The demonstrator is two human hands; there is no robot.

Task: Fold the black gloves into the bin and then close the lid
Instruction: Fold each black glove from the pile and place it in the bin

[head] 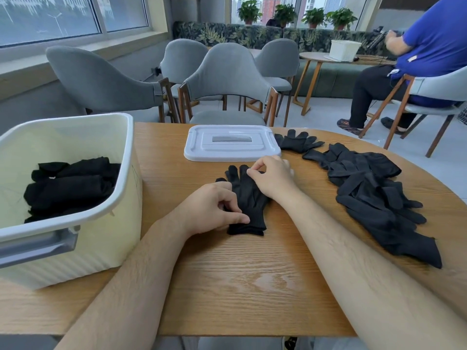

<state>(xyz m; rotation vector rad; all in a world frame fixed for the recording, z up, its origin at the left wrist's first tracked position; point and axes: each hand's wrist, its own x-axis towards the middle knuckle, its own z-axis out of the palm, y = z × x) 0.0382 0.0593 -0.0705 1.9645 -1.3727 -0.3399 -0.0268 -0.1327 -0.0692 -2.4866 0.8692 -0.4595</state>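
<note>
black glove (pixel 249 198) flat on wooden table (pixel 252 274), centre. left hand (pixel 209 210) pinches its cuff, fingers curled; right hand (pixel 273 178) pinches the finger end. bin (pixel 75 137) at left holds folded gloves (pixel 70 185). lid (pixel 231 144) lies beyond, off the bin; loose glove pile (pixel 374 193) at right.

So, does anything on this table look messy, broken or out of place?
Nothing is broken or spilled. The only untidy spot is the loose heap of unfolded gloves on the right of the table; the lid lies flat beside the open bin, not yet on it.
</note>
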